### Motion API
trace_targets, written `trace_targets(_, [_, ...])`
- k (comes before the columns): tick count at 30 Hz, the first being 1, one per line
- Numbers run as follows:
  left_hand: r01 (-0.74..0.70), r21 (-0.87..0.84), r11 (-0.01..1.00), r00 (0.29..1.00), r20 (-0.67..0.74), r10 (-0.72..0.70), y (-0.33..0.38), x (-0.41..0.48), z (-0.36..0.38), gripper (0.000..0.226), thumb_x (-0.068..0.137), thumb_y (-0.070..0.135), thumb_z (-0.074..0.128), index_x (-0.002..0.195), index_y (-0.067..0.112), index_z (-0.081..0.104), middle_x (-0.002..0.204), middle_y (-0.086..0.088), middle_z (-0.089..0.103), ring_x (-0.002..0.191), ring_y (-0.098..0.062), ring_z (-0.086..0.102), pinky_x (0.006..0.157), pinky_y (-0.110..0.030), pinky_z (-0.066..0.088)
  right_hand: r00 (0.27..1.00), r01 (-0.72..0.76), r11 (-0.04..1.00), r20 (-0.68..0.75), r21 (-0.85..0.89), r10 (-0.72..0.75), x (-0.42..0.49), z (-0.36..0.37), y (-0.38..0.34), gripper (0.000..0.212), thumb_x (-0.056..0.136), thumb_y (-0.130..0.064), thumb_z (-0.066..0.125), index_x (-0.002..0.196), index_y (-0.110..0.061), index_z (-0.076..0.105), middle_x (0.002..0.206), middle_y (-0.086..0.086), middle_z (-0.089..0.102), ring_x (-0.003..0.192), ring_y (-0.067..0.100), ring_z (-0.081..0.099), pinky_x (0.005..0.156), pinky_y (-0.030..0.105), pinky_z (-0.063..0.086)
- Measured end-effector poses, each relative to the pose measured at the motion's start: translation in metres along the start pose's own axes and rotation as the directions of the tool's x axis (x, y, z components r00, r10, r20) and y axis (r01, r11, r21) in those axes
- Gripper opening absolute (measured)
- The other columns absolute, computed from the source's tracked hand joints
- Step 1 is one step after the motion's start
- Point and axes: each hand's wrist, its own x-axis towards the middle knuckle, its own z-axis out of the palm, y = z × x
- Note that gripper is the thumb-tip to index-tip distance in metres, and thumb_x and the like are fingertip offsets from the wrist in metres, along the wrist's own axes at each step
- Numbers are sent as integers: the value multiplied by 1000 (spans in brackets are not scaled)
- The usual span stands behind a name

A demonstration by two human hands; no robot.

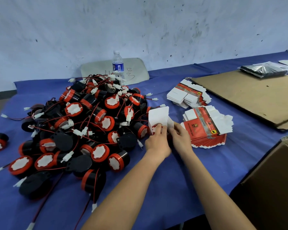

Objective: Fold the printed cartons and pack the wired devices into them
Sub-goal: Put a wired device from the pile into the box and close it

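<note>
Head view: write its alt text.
The left hand and right hand hold an open white carton with a red device at its mouth. A device pile lies to its left, flat carton stacks to its right, on a blue table.

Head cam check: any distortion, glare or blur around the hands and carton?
Head view: wide-angle lens bows the far edge of the blue cloth-covered table; light soft and even, shadows faint, no harsh glare; left hand and right hand gripping the white folded carton look slightly soft; print on the flat red cartons unreadable.
</note>
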Motion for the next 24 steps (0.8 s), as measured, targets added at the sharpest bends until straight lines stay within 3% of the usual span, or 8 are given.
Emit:
trace_targets(7, [-72, 123, 990, 993, 99, 59, -3, 10, -17, 82, 87, 14, 59, 153, 12, 10, 155, -2, 19, 128, -33, 45, 93, -40, 44, 999, 42, 998, -17, -37, -42, -1, 4, 11, 35, 98, -7, 47, 130, -14, 61, 123, 2, 66, 113, 16, 59, 100, 34, 44])
trace_targets(10, [-99, 199, 975, 988, 136, 72, 0, 17, -25, 63, 88, 14, 56, 145, 12, 29, 147, -6, 29, 126, -35, 46, 91, -41, 44, 998, 52, 997, -18, -55, -53, 0, 3, 14, 38, 99, -8, 46, 132, -23, 59, 110, 1, 69, 96, 11, 60, 86, 24, 46])
trace_targets(12, [-94, 229, 969, 984, 171, 55, 3, 19, -27, 65, 90, 15, 54, 148, 13, 26, 149, -6, 28, 128, -37, 44, 93, -43, 44, 997, 78, 994, -9, -74, -79, -1, 4, 14, 40, 98, -6, 45, 130, -24, 61, 108, 1, 69, 94, 11, 59, 81, 19, 45])
trace_targets(15, [-109, 259, 960, 968, 245, 44, 3, 21, -30, 71, 90, 16, 52, 152, 13, 18, 152, -5, 20, 129, -39, 41, 99, -52, 44, 994, 102, 990, -28, -92, -105, -2, 7, 14, 37, 95, -5, 49, 125, -18, 65, 124, 1, 66, 117, 14, 57, 101, 29, 43])
trace_targets(17, [-120, 204, 971, 962, 265, 64, 0, 20, -29, 72, 89, 17, 51, 152, 15, 17, 154, -4, 18, 132, -39, 37, 104, -55, 39, 991, 109, 989, -62, -103, -116, -3, 10, 14, 35, 94, -5, 50, 122, -15, 66, 125, 4, 65, 120, 17, 56, 105, 33, 41])
trace_targets(19, [-116, 170, 979, 976, 202, 80, -6, 12, -22, 72, 89, 19, 52, 152, 19, 17, 154, 0, 19, 131, -40, 35, 108, -52, 32, 985, 132, 982, -92, -134, -145, -4, 11, 15, 33, 92, -4, 52, 119, -14, 68, 123, 5, 66, 117, 17, 58, 101, 26, 41])
trace_targets(22, [-126, 163, 979, 984, -105, 144, -20, -6, 3, 62, 93, 19, 47, 151, 21, 25, 158, 5, 18, 124, -39, 36, 107, -43, 31, 974, 175, 969, -111, -174, -196, -8, 12, 16, 27, 92, -8, 57, 115, -13, 71, 117, 6, 69, 109, 16, 61, 88, 14, 40])
trace_targets(24, [-164, 8, 986, 945, -285, 160, -28, -14, 19, 57, 96, 12, 45, 151, 17, 28, 161, 5, 10, 131, -35, 30, 110, -43, 31, 966, 209, 952, -105, -225, -237, -10, 12, 17, 23, 93, -13, 58, 111, -13, 73, 113, 4, 70, 107, 16, 62, 84, 15, 40])
